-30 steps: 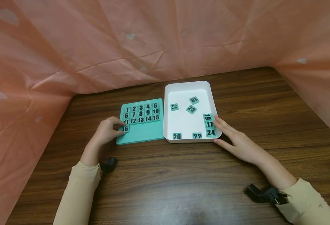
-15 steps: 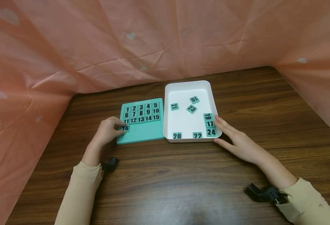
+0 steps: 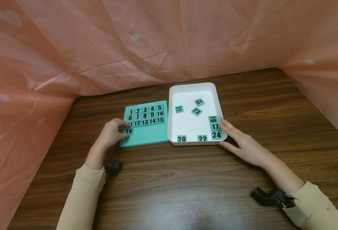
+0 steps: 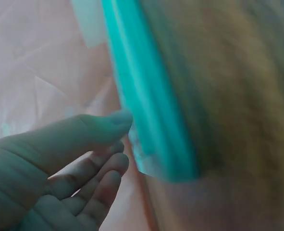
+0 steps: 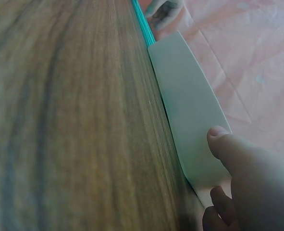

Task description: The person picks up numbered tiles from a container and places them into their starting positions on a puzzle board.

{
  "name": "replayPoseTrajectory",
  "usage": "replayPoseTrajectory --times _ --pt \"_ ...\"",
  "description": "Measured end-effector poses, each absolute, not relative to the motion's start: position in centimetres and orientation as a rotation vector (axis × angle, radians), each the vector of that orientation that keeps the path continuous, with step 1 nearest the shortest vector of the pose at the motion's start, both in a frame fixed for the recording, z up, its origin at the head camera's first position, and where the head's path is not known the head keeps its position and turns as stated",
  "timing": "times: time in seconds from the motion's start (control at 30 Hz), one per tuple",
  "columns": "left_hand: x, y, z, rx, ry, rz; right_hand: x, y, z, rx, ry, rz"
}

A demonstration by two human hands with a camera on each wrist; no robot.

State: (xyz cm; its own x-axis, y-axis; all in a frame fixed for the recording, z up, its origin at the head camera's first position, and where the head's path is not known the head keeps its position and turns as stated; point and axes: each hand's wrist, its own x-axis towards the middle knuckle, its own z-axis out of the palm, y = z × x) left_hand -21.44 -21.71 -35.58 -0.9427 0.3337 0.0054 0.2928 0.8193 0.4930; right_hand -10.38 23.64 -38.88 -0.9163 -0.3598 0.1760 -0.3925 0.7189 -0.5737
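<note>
At the board's left side my left hand [image 3: 111, 133] pinches the number 16 tile [image 3: 129, 131] between thumb and fingers, at the left end of the row below 11 to 15. The flat turquoise number board [image 3: 148, 135] bears tiles 1 to 15 in rows above; the 11 is partly covered by a finger. Blurred in the left wrist view, my thumb [image 4: 101, 127] lies by the board's edge [image 4: 156, 106]. My right hand [image 3: 245, 148] rests against the near right corner of a white tray [image 3: 190, 143], fingers fairly straight along its side and thumb [image 5: 218, 131] on its front wall.
Loose number tiles lie in the tray, among them the 23 [image 3: 196, 111], the 21 [image 3: 179, 109] and a column of 19, 17 and 24 [image 3: 216, 135]. The tray adjoins the board. A pink curtain [image 3: 169, 41] hangs behind the wooden table [image 3: 169, 179].
</note>
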Motion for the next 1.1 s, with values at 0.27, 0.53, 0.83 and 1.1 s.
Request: replayPoseTrajectory --times 0.27,0.53,0.83,1.1 --pt "-21.1 -19.0 -33.2 0.694 2.892 0.961 -10.4 23.7 -38.7 0.64 -2.868 0.969" --pt "-21.1 -13.2 -32.0 0.88 2.819 1.162 -10.4 23.6 -38.7 0.632 -2.869 0.966" --pt "-20.7 -4.8 -32.0 1.066 2.713 1.227 -10.5 23.7 -39.1 0.615 -2.868 0.967" --pt "-21.6 1.1 -34.1 1.144 2.616 1.184 -10.9 23.7 -39.4 0.636 -2.867 0.979"
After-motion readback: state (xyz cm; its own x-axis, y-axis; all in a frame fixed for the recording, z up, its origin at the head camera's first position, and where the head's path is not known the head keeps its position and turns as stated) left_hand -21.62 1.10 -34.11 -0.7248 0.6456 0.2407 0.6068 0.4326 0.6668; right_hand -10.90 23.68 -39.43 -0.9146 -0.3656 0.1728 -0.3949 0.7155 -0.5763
